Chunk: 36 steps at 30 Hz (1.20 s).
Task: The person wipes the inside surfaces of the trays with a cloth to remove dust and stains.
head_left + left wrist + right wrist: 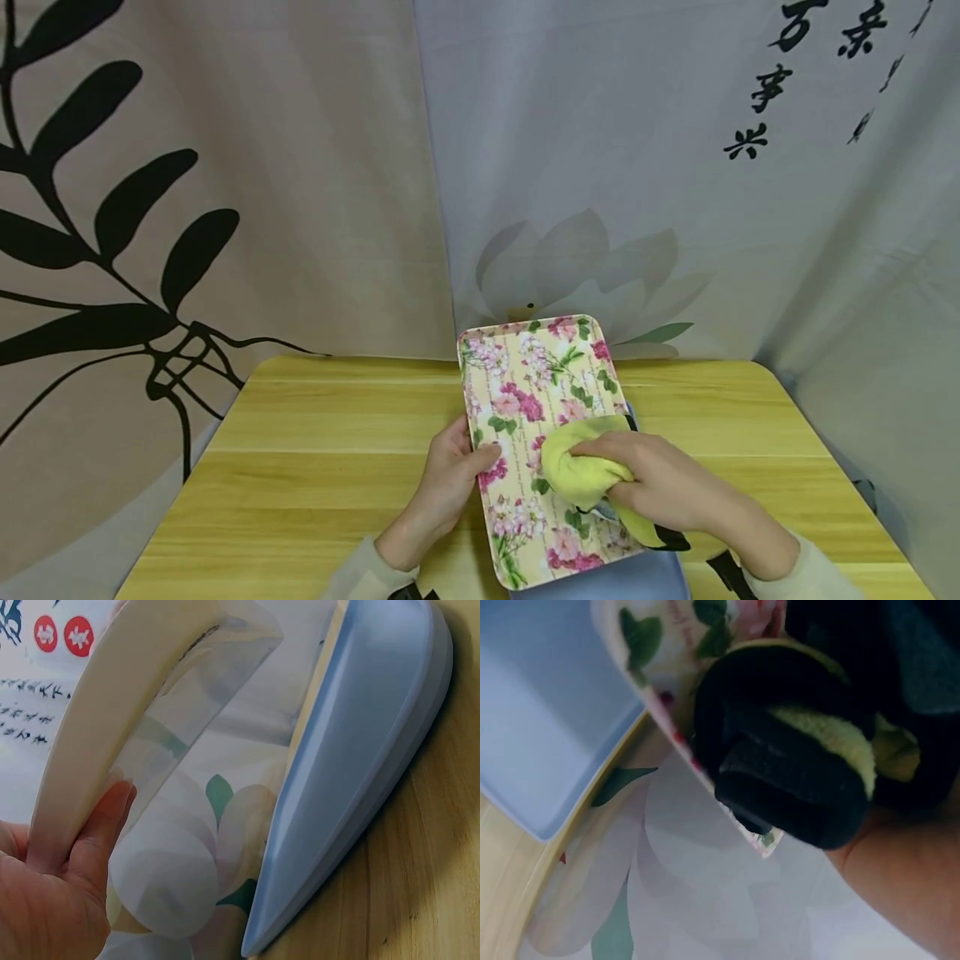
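Note:
A rectangular tray with pink flowers and green leaves on a cream ground is held up at a slant over the table. My left hand grips its left edge, thumb on the patterned face. In the left wrist view that hand holds the tray's pale rim. My right hand holds a bunched yellow-green cloth with dark edging against the tray's lower right face. In the right wrist view, dark trim covers much of the cloth. A light blue tray lies beneath, partly hidden.
The wooden table runs back to a hanging curtain with leaf, lotus and character prints. At the table's edge the blue tray shows in the right wrist view.

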Motion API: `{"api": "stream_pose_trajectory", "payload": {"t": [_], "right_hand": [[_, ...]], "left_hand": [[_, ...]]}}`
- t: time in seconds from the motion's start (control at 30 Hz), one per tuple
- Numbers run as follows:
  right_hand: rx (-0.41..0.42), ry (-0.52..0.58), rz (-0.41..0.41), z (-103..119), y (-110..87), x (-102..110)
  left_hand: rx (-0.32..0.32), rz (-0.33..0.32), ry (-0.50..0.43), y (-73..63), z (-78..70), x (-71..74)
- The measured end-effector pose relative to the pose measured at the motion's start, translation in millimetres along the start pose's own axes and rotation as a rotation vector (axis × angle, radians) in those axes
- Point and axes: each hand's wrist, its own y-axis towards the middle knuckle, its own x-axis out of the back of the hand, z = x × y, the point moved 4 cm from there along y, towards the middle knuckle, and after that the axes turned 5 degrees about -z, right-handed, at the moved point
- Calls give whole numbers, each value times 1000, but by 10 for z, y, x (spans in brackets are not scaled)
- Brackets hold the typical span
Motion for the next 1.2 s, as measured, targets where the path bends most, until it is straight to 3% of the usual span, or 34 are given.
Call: {"api": "stream_pose_trajectory", "payload": {"t": [0.3, 0.43, 0.87, 1.2], "right_hand": [[-149, 74, -21, -126, -126, 69], [-158, 90, -23, -120, -145, 40], [-64, 82, 28, 213, 19, -150], [105, -15, 71, 499, 164, -329]], "left_hand": [[-7, -12, 5, -16, -24, -10], [-14, -9, 6, -19, -23, -10], [1, -28, 2, -20, -36, -24], [-6, -36, 5, -20, -43, -30]]}}
